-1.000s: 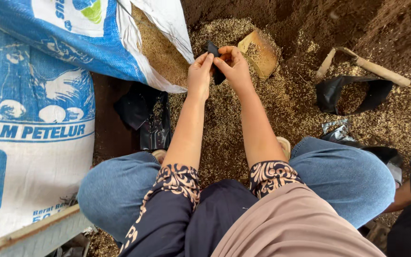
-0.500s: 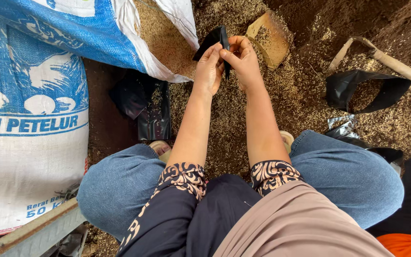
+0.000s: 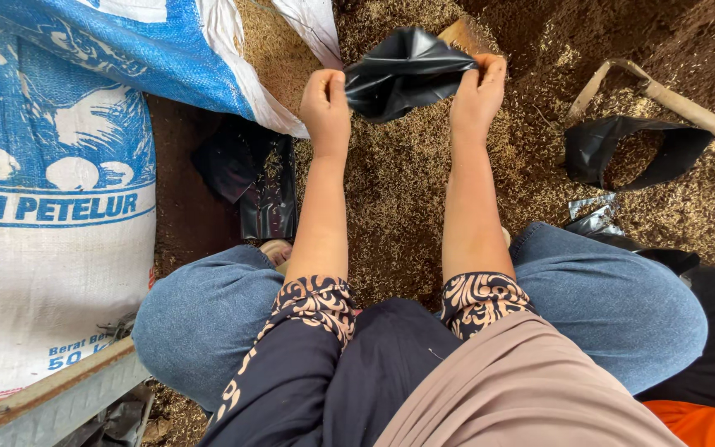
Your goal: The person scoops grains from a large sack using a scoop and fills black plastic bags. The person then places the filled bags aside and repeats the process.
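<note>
Nearest us are our knees in blue jeans (image 3: 208,319) and patterned sleeve cuffs, squatting over a floor (image 3: 399,199) strewn with rice husks. Beyond them our hands have moved apart since half a second ago, when they were pinched together on a folded scrap: now the left hand (image 3: 326,99) and the right hand (image 3: 477,91) each grip one edge of a small black plastic bag (image 3: 403,70), stretched open between them in the air above the husks. Left of it lies the open blue-and-white feed sack (image 3: 84,58) spilling husks, with flat black bags (image 3: 254,186) beneath; to the far right an open black bag (image 3: 622,149) rests by a wooden handle (image 3: 672,103)
</note>
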